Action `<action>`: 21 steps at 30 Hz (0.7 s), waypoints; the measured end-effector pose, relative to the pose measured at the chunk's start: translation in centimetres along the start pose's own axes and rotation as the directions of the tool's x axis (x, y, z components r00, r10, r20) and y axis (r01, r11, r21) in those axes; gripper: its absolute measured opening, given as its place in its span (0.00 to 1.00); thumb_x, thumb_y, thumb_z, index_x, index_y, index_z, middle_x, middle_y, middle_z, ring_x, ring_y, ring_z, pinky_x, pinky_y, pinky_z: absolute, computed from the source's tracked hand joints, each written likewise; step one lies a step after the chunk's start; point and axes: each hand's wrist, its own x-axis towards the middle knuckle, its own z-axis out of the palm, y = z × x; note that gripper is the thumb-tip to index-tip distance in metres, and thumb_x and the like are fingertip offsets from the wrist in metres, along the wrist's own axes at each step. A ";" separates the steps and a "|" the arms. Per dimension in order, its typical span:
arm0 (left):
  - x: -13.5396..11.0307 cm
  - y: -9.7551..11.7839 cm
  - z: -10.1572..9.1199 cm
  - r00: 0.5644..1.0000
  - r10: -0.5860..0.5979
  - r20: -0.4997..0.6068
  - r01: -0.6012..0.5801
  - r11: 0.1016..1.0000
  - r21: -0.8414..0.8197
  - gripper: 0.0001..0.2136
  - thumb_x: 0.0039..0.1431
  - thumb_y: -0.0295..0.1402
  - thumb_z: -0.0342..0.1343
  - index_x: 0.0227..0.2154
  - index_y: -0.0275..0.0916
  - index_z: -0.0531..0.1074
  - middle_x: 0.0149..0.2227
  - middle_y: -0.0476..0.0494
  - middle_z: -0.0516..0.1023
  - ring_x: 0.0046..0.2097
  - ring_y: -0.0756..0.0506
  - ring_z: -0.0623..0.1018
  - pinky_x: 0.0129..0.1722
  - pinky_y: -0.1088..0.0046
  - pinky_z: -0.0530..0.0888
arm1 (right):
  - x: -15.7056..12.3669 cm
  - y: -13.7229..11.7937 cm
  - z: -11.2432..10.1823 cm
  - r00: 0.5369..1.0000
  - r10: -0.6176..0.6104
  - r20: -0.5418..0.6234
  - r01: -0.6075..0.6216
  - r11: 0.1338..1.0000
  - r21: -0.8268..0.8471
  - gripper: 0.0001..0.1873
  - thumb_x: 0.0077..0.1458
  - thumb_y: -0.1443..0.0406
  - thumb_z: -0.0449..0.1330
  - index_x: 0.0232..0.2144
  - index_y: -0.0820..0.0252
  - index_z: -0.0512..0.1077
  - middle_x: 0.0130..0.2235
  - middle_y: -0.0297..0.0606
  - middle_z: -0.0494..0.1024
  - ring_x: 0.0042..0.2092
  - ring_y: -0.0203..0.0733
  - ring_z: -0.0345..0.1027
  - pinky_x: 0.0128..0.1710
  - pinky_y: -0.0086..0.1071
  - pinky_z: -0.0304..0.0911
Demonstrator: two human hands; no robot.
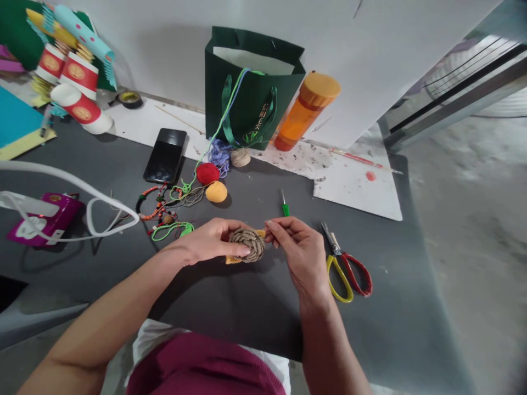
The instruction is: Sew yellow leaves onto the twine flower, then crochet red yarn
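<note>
Above the table's front part, my left hand [218,241] grips a round brown crocheted piece [252,244], thumb on its face and fingers behind. Yellow crochet parts stick out at its lower left and upper right. At the upper right one, the yellow part [261,233], my right hand [294,244] pinches with thumb and forefinger; the fingertips hide exactly what is between them. A crochet hook with a green handle [285,208] lies just beyond my right hand. Scissors with one yellow and one red handle [338,254] rest to its right, blades slightly parted.
Behind the hands lie red [208,174], yellow [216,192] and beige yarn balls [240,157], a phone [165,156] and beaded cords [150,203]. A green paper bag [251,93] and an orange bottle [304,112] stand by the wall. A white cable [82,186] loops from a purple power strip [45,219].
</note>
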 end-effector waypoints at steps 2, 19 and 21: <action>0.0 -0.1 0.0 1.000 -0.012 -0.008 0.012 1.000 -0.010 0.14 0.49 0.27 0.69 0.40 0.38 0.79 0.37 0.47 0.83 0.39 0.48 0.80 0.51 0.66 0.73 | 0.0 0.0 0.1 1.000 0.000 0.013 0.000 1.000 -0.010 0.10 0.50 0.58 0.69 0.27 0.58 0.81 0.23 0.35 0.79 0.25 0.35 0.70 0.26 0.30 0.65; -0.2 0.1 -0.1 0.990 0.031 -0.137 -0.052 0.987 -0.150 0.26 0.54 0.48 0.68 0.52 0.39 0.76 0.47 0.37 0.83 0.46 0.42 0.81 0.45 0.66 0.76 | 0.5 0.2 -0.1 0.993 0.079 0.091 -0.084 0.996 0.043 0.15 0.46 0.53 0.72 0.24 0.59 0.78 0.21 0.33 0.76 0.24 0.34 0.65 0.25 0.30 0.63; -0.1 0.1 -0.3 0.987 0.031 -0.159 -0.061 0.981 -0.184 0.27 0.57 0.55 0.62 0.50 0.38 0.77 0.46 0.35 0.84 0.43 0.42 0.81 0.38 0.67 0.77 | 0.7 0.5 -0.1 0.998 0.064 0.029 -0.066 0.994 0.083 0.16 0.45 0.53 0.72 0.24 0.59 0.78 0.22 0.33 0.76 0.24 0.34 0.65 0.26 0.30 0.62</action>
